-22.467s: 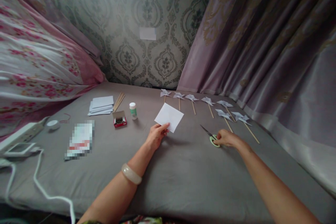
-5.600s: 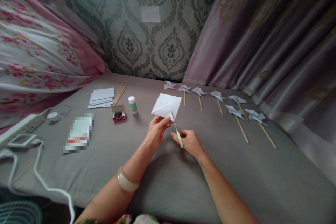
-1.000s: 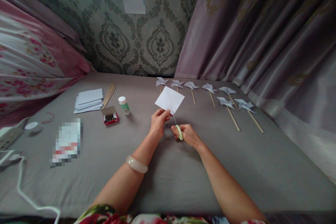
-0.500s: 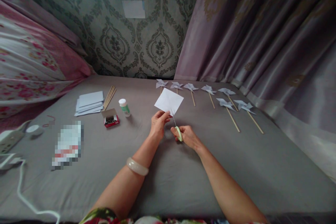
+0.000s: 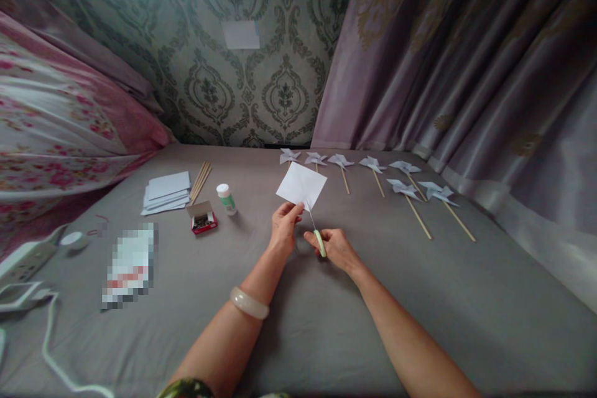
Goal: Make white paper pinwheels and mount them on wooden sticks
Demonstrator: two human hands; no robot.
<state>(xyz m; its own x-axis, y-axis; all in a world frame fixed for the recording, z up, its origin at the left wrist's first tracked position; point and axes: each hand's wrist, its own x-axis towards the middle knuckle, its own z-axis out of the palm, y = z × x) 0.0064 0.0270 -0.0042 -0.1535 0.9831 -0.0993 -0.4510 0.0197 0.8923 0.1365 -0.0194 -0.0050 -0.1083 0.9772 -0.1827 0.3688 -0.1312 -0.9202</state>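
Note:
A square white sheet of paper [image 5: 301, 185] is pinched at its near corner by my left hand [image 5: 285, 224], which is closed on it. My right hand [image 5: 336, 249] grips scissors [image 5: 319, 241] with pale green handles. Their blades reach into the paper's near corner, beside my left fingertips. Behind the paper lie several white paper pinwheels [image 5: 340, 161] on wooden sticks, spread toward the right.
On the left are a stack of white paper [image 5: 168, 188], several wooden sticks [image 5: 201, 181], an open red box [image 5: 204, 221] of small pieces and a white-capped bottle [image 5: 227, 200]. A blurred packet [image 5: 130, 264], a power strip [image 5: 28, 261] and a white cable [image 5: 51, 348] lie nearer.
The whole view has shifted a little, so the table things sit lower and farther right. Both hands keep their holds, with the scissors still at the paper's near corner.

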